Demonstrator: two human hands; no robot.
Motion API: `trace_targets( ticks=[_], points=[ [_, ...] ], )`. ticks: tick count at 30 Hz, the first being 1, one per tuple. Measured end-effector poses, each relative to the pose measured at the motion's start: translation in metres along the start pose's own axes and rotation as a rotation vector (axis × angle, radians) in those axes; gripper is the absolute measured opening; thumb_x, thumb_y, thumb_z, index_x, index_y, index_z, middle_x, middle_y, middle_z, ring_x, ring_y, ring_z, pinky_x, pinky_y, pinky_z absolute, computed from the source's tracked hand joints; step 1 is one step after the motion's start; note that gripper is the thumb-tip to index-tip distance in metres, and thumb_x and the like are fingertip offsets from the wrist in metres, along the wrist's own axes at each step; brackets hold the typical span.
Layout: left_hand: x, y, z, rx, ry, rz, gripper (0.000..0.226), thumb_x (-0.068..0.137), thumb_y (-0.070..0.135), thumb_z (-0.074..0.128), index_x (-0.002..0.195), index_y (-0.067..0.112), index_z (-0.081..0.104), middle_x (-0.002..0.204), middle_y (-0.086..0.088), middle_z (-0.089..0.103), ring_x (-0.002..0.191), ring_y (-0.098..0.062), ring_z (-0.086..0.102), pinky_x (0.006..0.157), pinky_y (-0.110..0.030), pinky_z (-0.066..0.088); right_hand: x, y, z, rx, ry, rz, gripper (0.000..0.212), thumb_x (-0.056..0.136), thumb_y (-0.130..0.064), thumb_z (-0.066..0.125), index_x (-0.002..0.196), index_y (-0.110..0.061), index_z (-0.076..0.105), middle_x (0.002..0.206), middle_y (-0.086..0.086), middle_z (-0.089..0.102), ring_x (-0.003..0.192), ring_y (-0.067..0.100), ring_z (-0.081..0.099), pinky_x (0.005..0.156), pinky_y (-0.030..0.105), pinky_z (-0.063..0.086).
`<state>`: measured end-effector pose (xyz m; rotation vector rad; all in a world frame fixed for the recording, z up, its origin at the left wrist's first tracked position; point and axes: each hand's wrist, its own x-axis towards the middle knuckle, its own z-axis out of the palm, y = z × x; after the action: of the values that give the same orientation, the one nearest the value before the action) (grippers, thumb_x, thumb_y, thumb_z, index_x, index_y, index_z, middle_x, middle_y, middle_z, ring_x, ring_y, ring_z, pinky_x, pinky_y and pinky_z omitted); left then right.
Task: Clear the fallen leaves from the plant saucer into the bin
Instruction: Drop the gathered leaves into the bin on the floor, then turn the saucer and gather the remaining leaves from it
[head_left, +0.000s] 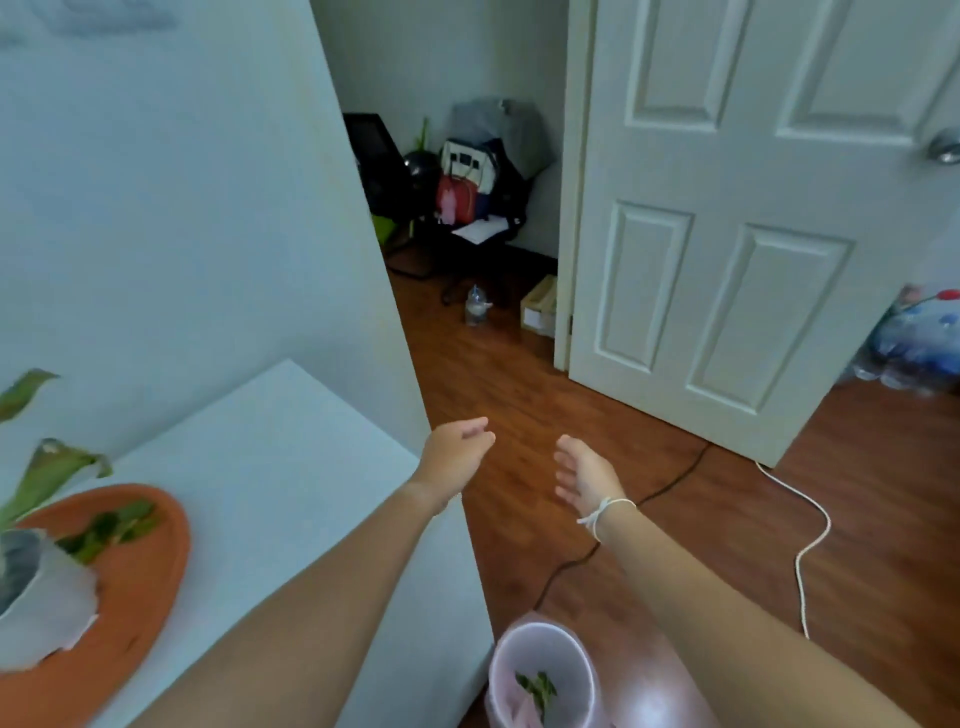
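An orange plant saucer (150, 561) lies at the left on a white table (291, 467), with a grey pot (41, 597) on it and green fallen leaves (111, 527) beside the pot. On the floor at the table's right corner stands a small bin (543, 675) lined with a pink bag, a few green leaves inside. My left hand (457, 452) and my right hand (582, 473) are stretched out side by side over the floor, beyond the table edge and past the bin. Both have relaxed fingers and hold nothing.
A white panelled door (727, 234) stands open at the right. A black cable (623, 525) and a white cord (805, 545) run across the wooden floor. Bags, a chair and a bottle (475, 306) crowd the far corner. Wrapped bottles lie at the right edge (914, 343).
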<state>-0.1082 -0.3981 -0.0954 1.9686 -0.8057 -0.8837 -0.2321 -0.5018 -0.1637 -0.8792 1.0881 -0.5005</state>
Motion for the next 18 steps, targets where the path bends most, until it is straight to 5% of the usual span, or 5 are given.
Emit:
trace_targets(
  ticks=[6,9,13,16,18],
  points=[
    [-0.053,-0.014,-0.084,-0.042,0.249,-0.033,0.043,0.095,0.023,0.046,0.137,0.014,0.048,0.145,-0.003,0.046,0.132,-0.024,0.046,0.115,-0.039,0.033,-0.034,-0.02,0.099,-0.158,-0.228,-0.09,0.047,0.095,-0.033,0.049,0.136,-0.011,0.046,0.144,0.006,0.047,0.133,0.029,0.044,0.108,0.042,0.038],
    [-0.088,-0.04,-0.118,-0.102,0.361,-0.086,0.044,0.092,0.019,0.05,0.136,0.013,0.049,0.143,-0.003,0.049,0.13,-0.024,0.048,0.114,-0.039,0.034,-0.056,-0.006,0.145,-0.25,-0.341,-0.113,0.034,0.092,-0.032,0.053,0.12,-0.014,0.054,0.135,0.009,0.053,0.118,0.027,0.052,0.102,0.04,0.043],
    [-0.14,-0.074,-0.156,-0.156,0.452,-0.141,0.041,0.093,0.022,0.048,0.134,0.02,0.051,0.132,0.006,0.052,0.126,-0.016,0.047,0.111,-0.034,0.035,-0.083,0.022,0.198,-0.374,-0.462,-0.162,0.041,0.093,-0.031,0.053,0.13,-0.011,0.053,0.132,0.006,0.054,0.107,0.023,0.052,0.091,0.035,0.044],
    [-0.178,-0.109,-0.184,-0.167,0.551,-0.137,0.02,0.093,0.015,0.048,0.103,0.028,0.058,0.095,0.016,0.05,0.09,-0.002,0.048,0.074,-0.005,0.04,-0.108,0.047,0.238,-0.454,-0.537,-0.164,0.033,0.093,-0.03,0.053,0.122,-0.014,0.055,0.125,0.005,0.056,0.104,0.022,0.053,0.093,0.037,0.046],
    [-0.198,-0.127,-0.198,-0.154,0.605,-0.154,0.024,0.092,0.013,0.048,0.109,0.022,0.062,0.101,0.014,0.055,0.094,-0.006,0.053,0.071,-0.002,0.041,-0.123,0.06,0.254,-0.475,-0.555,-0.166,0.021,0.092,-0.029,0.053,0.109,-0.017,0.056,0.114,0.004,0.056,0.099,0.022,0.053,0.088,0.035,0.046]
  ],
)
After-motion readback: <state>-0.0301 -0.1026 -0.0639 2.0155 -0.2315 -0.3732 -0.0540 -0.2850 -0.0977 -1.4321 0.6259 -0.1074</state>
